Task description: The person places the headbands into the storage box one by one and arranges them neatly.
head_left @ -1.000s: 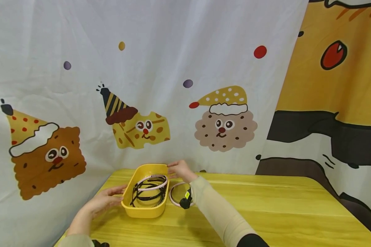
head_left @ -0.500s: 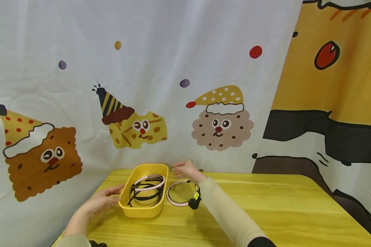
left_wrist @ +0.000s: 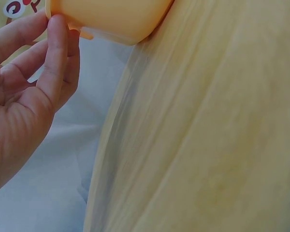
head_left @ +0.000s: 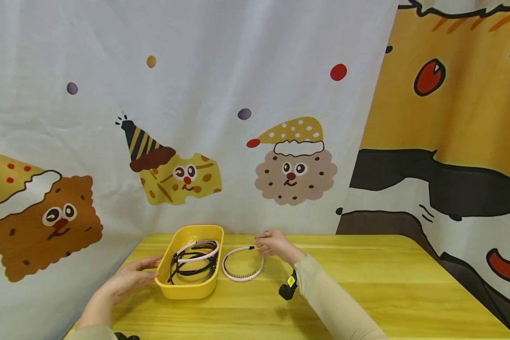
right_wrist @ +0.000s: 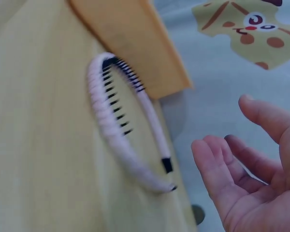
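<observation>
A yellow plastic bin (head_left: 186, 293) stands at the table's left, holding several headbands: a pink one (head_left: 195, 259) on top, black ones (head_left: 192, 272) beneath. My left hand (head_left: 129, 278) touches the bin's left side, and in the left wrist view its fingertips (left_wrist: 58, 21) meet the rim. Right of the bin, apart from it, a pink headband (head_left: 243, 278) with black comb teeth lies on the table. Beside that headband's far right end is my right hand (head_left: 279, 247). In the right wrist view the right hand (right_wrist: 253, 179) has loosely bent fingers with nothing between them.
The wooden table (head_left: 365, 283) stretches to the right of the bin. Directly behind its far edge hangs a white curtain (head_left: 238, 71) printed with cartoon biscuits and cheese. A small black device (head_left: 288, 287) is strapped at the right wrist.
My right hand has drawn away from the bin's far right rim to the right, past the pink headband, which now shows whole. The left hand stays at the bin; the head view has turned slightly right.
</observation>
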`<state>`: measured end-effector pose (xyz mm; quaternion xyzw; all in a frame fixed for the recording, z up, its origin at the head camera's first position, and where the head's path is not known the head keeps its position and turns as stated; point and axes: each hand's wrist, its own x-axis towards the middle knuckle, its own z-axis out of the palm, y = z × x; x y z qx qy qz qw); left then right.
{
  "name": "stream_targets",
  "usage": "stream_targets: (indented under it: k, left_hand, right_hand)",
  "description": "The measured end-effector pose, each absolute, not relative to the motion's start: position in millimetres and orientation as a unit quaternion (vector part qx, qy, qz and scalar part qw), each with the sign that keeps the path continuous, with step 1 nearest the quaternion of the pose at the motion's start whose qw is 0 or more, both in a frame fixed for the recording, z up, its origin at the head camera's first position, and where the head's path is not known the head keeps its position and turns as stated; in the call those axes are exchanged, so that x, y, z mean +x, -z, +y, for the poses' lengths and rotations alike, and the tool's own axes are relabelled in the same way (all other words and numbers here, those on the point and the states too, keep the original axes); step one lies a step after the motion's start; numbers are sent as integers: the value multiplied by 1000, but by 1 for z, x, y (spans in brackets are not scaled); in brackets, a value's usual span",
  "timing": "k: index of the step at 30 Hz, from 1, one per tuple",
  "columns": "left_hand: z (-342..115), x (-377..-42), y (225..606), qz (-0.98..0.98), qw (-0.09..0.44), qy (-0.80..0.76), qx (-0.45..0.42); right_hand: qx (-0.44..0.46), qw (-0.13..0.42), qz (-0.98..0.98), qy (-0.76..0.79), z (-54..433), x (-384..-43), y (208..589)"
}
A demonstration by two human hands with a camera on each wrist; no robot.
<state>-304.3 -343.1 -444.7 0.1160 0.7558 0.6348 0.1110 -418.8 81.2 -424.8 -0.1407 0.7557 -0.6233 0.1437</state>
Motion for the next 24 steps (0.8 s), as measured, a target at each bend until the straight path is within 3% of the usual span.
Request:
stream_targets:
  k: [13, 24]
  left_hand:
    - [-347, -305, 443, 746, 116, -643, 130]
    - [-345, -305, 444, 741, 117, -647, 136]
  right_hand:
    - [-93, 133, 782, 602, 95, -404, 457]
    - [-77, 120, 821, 552, 91, -398, 461]
